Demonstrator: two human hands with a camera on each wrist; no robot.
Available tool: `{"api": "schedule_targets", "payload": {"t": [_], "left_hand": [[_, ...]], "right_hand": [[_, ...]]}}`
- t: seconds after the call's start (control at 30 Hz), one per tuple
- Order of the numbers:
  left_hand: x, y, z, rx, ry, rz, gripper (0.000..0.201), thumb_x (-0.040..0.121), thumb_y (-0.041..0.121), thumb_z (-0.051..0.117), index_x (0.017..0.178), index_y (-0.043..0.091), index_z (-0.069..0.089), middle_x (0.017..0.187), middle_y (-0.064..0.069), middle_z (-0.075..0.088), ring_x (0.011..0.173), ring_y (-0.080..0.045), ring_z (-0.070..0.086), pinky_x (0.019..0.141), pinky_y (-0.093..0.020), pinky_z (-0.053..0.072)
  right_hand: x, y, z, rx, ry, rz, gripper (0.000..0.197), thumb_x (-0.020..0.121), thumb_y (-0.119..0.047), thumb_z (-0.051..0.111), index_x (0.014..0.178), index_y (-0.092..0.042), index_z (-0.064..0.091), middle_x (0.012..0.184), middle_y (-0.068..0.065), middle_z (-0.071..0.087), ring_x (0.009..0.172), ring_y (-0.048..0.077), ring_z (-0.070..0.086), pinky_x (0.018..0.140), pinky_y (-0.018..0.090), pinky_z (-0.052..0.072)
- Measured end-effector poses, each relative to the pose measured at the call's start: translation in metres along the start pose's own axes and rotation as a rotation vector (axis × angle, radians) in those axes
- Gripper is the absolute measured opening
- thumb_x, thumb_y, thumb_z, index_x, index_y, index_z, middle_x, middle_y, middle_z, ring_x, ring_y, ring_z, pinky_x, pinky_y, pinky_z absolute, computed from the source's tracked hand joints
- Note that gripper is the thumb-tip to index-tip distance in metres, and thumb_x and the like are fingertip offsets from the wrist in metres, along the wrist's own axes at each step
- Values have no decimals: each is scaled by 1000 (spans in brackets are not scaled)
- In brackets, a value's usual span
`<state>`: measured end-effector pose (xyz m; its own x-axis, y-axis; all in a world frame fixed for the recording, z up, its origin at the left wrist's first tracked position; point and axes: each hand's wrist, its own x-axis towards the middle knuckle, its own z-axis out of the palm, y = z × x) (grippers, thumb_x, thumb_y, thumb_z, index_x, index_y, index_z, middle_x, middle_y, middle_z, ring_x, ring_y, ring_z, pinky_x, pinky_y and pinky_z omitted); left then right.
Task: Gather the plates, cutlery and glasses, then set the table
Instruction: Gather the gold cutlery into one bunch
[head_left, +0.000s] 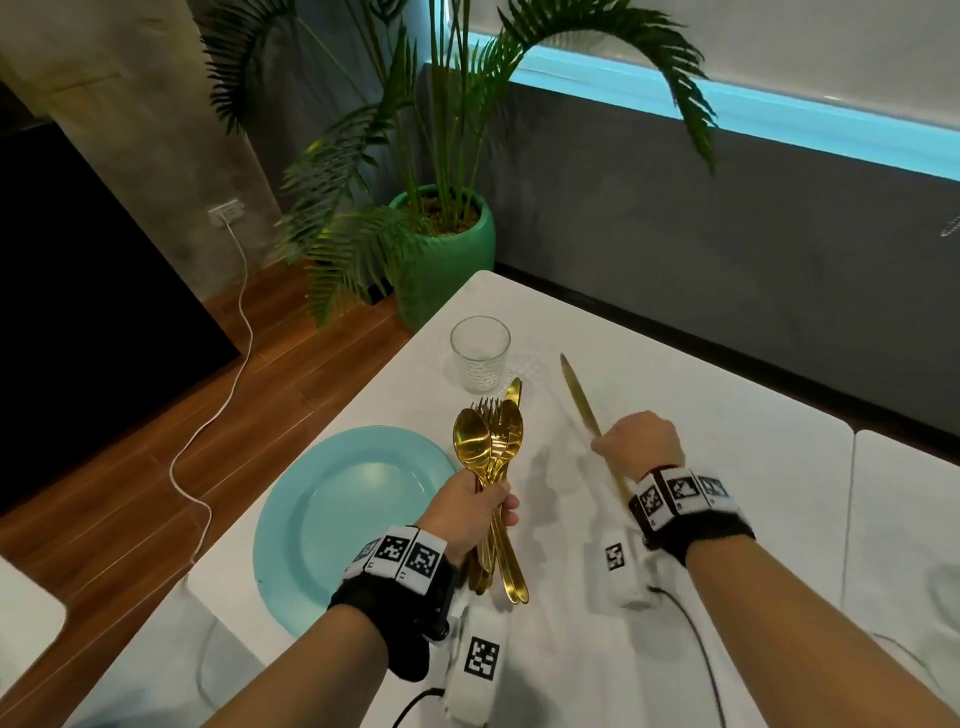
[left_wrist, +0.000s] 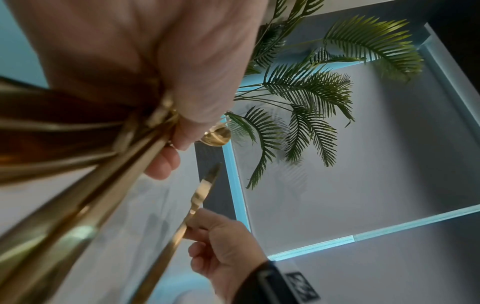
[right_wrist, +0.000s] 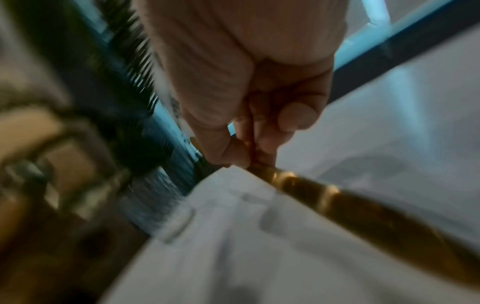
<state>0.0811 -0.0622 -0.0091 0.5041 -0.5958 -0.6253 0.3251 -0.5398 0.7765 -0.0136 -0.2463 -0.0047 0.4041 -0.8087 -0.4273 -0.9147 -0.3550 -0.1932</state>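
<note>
My left hand (head_left: 470, 512) nearest, fingers curled round bundle of gold cutlery (head_left: 493, 467): spoons, forks, knife, smooth mirror-polished metal. My right hand (head_left: 641, 447) pinches single gold knife (head_left: 582, 397), slim, flat, blade aimed at counter's far edge. Round pale-blue plate (head_left: 343, 519) at counter's left edge; ribbed clear glass (head_left: 479, 361) beyond it. Risk: slick handles fan out, slide from left grip; knife tip could knock glass.

Left hand (head_left: 470, 512) grips cutlery (head_left: 493, 457); right hand (head_left: 641, 447) holds knife (head_left: 582, 397).
</note>
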Motion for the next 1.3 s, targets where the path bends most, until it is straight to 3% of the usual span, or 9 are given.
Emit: {"api": "schedule_targets", "payload": {"t": [0.17, 0.3, 0.43, 0.6, 0.7, 0.87, 1.0, 1.17, 1.3], "left_hand": [[-18, 3, 8, 114, -19, 13, 17, 98, 17, 42, 83, 15, 51, 82, 0, 64, 82, -17, 67, 94, -41, 50], [-30, -3, 14, 248, -54, 7, 18, 96, 20, 47, 99, 8, 60, 80, -4, 64, 81, -14, 64, 82, -34, 54], [-42, -16, 21, 483, -59, 89, 26, 96, 25, 47, 76, 13, 60, 63, -3, 48, 61, -14, 46, 69, -32, 46], [-47, -33, 29, 492, -133, 113, 23, 97, 20, 44, 82, 11, 59, 79, -11, 67, 74, -24, 67, 77, -37, 56], [-51, -40, 31, 477, -155, 71, 20, 97, 18, 44, 96, 6, 59, 92, -15, 69, 77, -27, 70, 81, -43, 58], [-52, -60, 29, 686, -136, 74, 10, 98, 16, 39, 95, 10, 46, 79, -5, 56, 66, -15, 52, 66, -25, 47], [-56, -72, 24, 941, -37, 120, 28, 99, 24, 37, 118, 4, 45, 109, -15, 63, 89, -24, 57, 78, -29, 44], [-56, -80, 31, 941, 23, 123, 32, 97, 17, 42, 123, -2, 44, 127, -20, 51, 114, -31, 53, 87, -29, 41], [-49, -91, 36, 989, 50, 119, 33, 96, 13, 42, 125, -2, 44, 131, -22, 45, 119, -34, 48, 71, -15, 35]], "right_hand": [[-69, -6, 18, 792, -254, 98, 16, 80, -12, 61, 66, -5, 63, 70, 7, 65, 48, 13, 48, 48, 22, 37], [-103, -4, 32, 906, -349, 86, 13, 83, -8, 62, 71, -6, 66, 66, 5, 64, 39, 9, 46, 38, 18, 32], [-123, 4, 47, 956, -407, 65, 12, 86, -9, 60, 83, -4, 70, 72, 10, 64, 44, 10, 46, 37, 17, 32], [-139, 7, 60, 847, -363, 55, 19, 85, -11, 59, 67, -16, 64, 65, 2, 60, 50, 10, 46, 43, 19, 36], [-142, 10, 61, 653, -357, 14, 12, 87, -16, 57, 82, -16, 68, 66, -4, 56, 53, 4, 43, 49, 16, 38], [-144, 26, 53, 263, -258, -100, 28, 92, -25, 54, 110, -13, 72, 117, 4, 68, 74, 9, 54, 75, 23, 49], [-147, 46, 51, 241, -221, -53, 30, 94, -26, 52, 114, -13, 70, 124, 4, 65, 108, 17, 60, 93, 26, 46], [-150, 59, 55, 303, -192, 9, 29, 92, -25, 55, 112, -10, 69, 122, 6, 65, 115, 21, 59, 100, 29, 46], [-155, 64, 58, 311, -188, 31, 30, 92, -25, 55, 113, -8, 69, 122, 7, 65, 115, 22, 59, 101, 30, 45]]}}
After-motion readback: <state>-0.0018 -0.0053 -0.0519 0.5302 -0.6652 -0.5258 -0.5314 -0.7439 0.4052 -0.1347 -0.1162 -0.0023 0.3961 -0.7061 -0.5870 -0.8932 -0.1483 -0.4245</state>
